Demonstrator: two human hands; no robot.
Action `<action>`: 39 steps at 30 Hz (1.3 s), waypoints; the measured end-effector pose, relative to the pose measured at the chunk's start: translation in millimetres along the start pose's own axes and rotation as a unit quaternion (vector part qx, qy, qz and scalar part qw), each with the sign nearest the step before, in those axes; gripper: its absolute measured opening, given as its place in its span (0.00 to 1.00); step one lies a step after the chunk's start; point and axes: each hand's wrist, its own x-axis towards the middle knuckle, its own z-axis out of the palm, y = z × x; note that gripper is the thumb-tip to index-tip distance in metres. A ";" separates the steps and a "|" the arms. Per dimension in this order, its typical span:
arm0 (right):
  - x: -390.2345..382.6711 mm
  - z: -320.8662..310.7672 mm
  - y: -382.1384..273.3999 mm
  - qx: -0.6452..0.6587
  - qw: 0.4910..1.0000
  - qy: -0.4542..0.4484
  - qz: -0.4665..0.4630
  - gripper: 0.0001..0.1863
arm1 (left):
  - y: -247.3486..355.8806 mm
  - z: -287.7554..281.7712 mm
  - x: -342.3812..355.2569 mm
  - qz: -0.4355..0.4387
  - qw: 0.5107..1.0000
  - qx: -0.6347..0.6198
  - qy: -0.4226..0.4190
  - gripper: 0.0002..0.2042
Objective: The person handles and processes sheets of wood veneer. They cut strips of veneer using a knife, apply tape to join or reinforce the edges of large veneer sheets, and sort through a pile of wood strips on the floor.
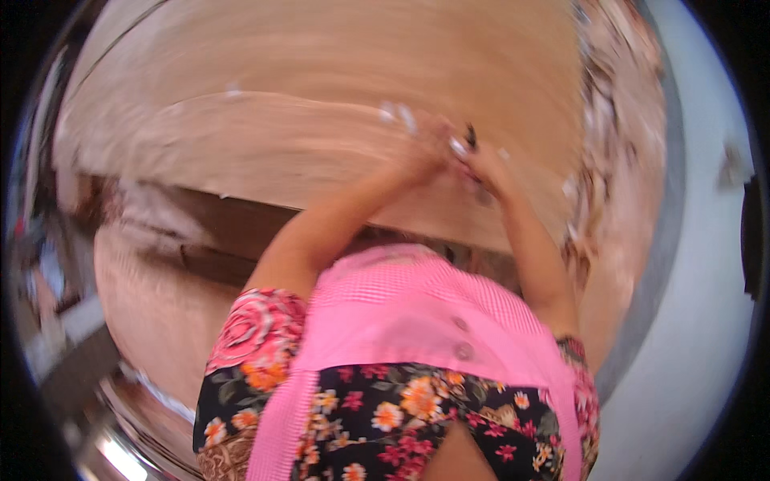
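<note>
My two hands meet over a large pale-brown wooden sheet [337,56], blurred by motion. My right hand [487,167] is closed on a small tool [469,138] with black and silvery parts, too smeared to identify. My left hand [425,148] is right beside it at the left, its fingers too blurred to read. Small whitish pieces [387,112] lie on the sheet just left of my hands. A long seam or edge runs across the sheet near them.
More thin wooden sheets [152,289] lie lower at the left, under a dark gap. Torn strips [601,160] line the right edge of the sheets, beside a pale floor or surface [686,337]. Clutter [48,272] stands at the far left.
</note>
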 end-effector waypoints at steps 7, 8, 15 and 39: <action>-21.4 -42.0 5.0 -0.032 0.991 0.106 -0.070 0.08 | -46.1 -46.0 -22.5 -0.029 0.974 -0.221 0.044 0.26; -27.1 -35.2 6.9 -0.019 0.989 0.113 -0.091 0.09 | -68.1 -57.7 -52.3 -0.049 0.972 -0.194 0.126 0.26; -60.7 104.2 -29.5 0.088 0.988 -0.113 -0.059 0.11 | -202.4 -130.4 -284.8 -0.483 0.861 0.095 0.130 0.31; 54.1 717.4 -400.0 0.099 0.940 -0.326 -0.029 0.10 | -593.7 -384.3 -628.2 -0.455 0.877 0.037 0.150 0.28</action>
